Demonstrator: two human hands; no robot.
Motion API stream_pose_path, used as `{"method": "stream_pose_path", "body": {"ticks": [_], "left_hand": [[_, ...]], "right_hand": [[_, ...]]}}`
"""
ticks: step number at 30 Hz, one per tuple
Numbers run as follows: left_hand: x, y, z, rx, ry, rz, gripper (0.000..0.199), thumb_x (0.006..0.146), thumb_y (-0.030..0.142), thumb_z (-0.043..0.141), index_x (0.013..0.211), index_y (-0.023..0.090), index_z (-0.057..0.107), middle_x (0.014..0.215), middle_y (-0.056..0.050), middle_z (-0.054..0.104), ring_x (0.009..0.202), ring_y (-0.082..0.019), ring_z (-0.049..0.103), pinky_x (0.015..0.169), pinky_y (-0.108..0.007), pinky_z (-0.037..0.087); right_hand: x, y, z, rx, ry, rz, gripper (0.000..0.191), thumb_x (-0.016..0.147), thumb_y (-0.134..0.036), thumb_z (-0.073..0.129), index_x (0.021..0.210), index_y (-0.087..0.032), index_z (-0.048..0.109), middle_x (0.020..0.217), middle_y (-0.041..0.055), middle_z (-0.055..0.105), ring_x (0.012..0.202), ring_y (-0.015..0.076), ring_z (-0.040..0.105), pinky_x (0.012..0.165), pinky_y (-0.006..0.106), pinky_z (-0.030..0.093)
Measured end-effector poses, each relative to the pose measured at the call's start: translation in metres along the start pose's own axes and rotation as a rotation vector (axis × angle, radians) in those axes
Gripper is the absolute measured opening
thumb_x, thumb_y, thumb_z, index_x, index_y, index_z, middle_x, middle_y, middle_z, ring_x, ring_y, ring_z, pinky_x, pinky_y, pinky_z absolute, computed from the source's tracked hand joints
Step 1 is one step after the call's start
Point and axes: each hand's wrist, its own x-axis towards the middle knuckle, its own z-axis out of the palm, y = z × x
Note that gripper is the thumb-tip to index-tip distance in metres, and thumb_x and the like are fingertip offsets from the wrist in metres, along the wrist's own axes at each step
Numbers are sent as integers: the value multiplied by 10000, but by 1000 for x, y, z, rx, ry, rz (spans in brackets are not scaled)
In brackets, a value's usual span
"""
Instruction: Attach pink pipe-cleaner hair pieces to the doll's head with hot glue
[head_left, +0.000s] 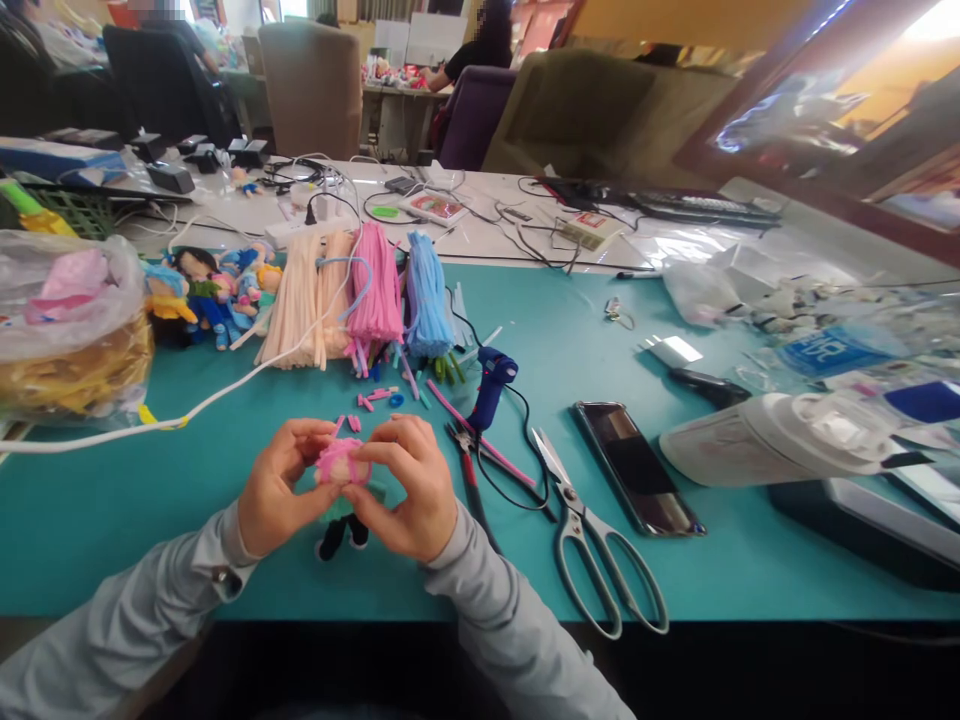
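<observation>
Between my two hands is a small doll (343, 466) with pink hair, a pale face, a green body and dark legs hanging below. My left hand (281, 485) grips the head from the left, thumb at its lower edge. From the right, my right hand (412, 485) pinches the other side of the head, fingers on the pink hair. Just beyond the doll lie short cut pink pieces (354, 423) and a small blue ring (396, 399). Bundles of pipe cleaners stand behind, in peach (300, 300), pink (375, 290) and blue (429, 295).
Right of my hands are a blue glue gun (491, 385), red-handled pliers (471, 475), scissors (581, 520), a phone (637, 465) and a white tumbler (765, 438). Finished dolls (217, 290) and a plastic bag (71, 330) sit at left. A white cable (225, 388) crosses the green mat (150, 500).
</observation>
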Motion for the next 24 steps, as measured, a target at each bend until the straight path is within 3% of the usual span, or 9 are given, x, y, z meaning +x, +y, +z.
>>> {"method": "stream_pose_path", "body": {"ticks": [6, 10, 15, 19, 24], "left_hand": [[1, 0, 1, 4, -55, -22, 434, 639, 174, 803, 1027, 199, 611, 839, -24, 685, 771, -155, 684, 699, -237, 538], [4, 1, 2, -41, -37, -53, 434, 654, 216, 808, 1038, 196, 607, 862, -24, 659, 771, -152, 678, 705, -247, 536], [12, 2, 3, -135, 74, -57, 414, 661, 297, 801, 1007, 192, 600, 864, -11, 620, 698, -124, 644, 629, -232, 519], [17, -2, 2, -156, 146, -113, 445, 616, 287, 824, 986, 190, 598, 875, -9, 616, 746, -146, 657, 649, -247, 525], [18, -5, 1, -224, 98, -145, 473, 595, 259, 833, 999, 196, 596, 888, -19, 653, 778, -162, 663, 691, -270, 527]], "right_hand": [[0, 1, -1, -9, -29, 14, 108, 788, -220, 584, 895, -204, 587, 824, 44, 574, 779, 206, 567, 732, 395, 463], [-2, 1, -3, 30, -40, 72, 181, 836, -306, 583, 970, -189, 613, 891, 73, 578, 822, 223, 577, 714, 393, 474], [-7, 5, -2, 163, 14, 281, 304, 837, -375, 616, 1081, -196, 586, 969, 86, 594, 860, 223, 581, 740, 387, 506], [-12, 11, 8, 338, -119, 515, 310, 775, -394, 700, 978, -205, 560, 891, 40, 627, 820, 191, 594, 771, 352, 509], [-14, 16, 14, 494, -232, 724, 306, 748, -437, 715, 878, -201, 570, 877, 24, 647, 836, 183, 605, 799, 329, 498]]}}
